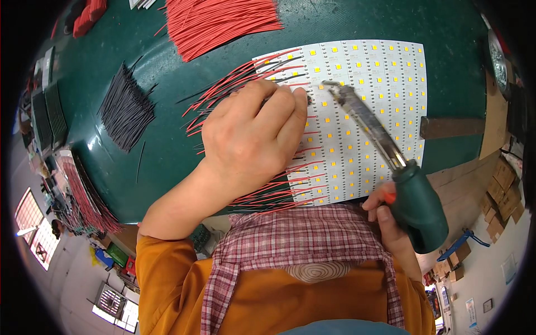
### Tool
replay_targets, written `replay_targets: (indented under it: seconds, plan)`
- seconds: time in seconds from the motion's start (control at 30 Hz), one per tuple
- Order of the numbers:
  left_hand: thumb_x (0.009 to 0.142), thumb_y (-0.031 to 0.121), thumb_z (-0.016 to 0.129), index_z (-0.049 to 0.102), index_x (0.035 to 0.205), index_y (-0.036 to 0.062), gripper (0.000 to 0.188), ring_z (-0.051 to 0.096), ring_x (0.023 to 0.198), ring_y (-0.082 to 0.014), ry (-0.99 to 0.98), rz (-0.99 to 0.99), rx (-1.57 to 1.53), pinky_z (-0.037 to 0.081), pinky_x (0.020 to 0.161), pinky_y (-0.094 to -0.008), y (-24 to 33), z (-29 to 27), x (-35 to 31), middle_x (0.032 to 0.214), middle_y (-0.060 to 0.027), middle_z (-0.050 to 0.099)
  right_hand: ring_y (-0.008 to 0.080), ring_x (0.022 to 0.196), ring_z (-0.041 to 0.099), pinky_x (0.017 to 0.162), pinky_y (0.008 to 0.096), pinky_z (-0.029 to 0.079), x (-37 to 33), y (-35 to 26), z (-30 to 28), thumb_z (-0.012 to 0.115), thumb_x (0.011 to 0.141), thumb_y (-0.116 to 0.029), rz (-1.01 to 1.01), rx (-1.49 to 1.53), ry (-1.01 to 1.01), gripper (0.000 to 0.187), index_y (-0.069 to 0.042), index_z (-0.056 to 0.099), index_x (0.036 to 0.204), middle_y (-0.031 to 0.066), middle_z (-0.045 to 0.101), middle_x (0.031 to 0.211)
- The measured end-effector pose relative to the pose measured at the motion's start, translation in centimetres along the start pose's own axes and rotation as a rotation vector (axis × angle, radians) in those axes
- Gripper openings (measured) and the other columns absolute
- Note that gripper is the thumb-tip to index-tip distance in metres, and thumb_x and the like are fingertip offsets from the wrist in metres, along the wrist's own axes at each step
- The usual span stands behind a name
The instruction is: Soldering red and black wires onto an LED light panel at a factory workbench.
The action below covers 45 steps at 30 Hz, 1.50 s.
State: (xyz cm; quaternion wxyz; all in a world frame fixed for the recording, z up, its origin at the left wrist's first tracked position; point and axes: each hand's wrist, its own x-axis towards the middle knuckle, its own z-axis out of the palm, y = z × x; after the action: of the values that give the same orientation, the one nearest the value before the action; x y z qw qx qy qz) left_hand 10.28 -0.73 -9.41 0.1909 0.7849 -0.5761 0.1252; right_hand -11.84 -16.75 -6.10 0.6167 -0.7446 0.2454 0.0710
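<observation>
A white LED circuit panel (385,103) with rows of yellow LEDs lies on the green table. Red and black wires (262,195) fan out along its left edge, with ends lying on the board. My left hand (251,128) rests over that edge, fingers bent and pinched together. What they pinch is mostly hidden; a small dark bit shows by the fingertips. My right hand (393,229) is wrapped round the dark green handle of a soldering iron (421,201). Its metal shaft slants up and left, with the blurred tip over the panel, just right of my left fingertips.
A large bundle of red wires (223,22) lies at the far side, a heap of black wires (127,109) at the left. One loose black wire (140,162) lies nearer. A brown bar (452,127) touches the panel's right edge. More wire bundles (84,190) hang at the left edge.
</observation>
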Motion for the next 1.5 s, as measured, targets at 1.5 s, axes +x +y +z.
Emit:
replay_targets:
  seconds: [1.5]
  plan:
    - [0.063,0.009,0.066,0.066,0.086,0.0058,0.023,0.057,0.071,-0.0152,0.085,0.004,0.038,0.047,0.052,-0.0261,-0.4,1.4,-0.1,0.076,0.0003,0.053,0.0112,0.064,0.052,0.061,0.0256,0.045,-0.2,1.1,0.4,0.058,0.09,-0.015,-0.018,0.131,0.008,0.026,-0.005,0.052,0.113,0.0079,0.061,0.08]
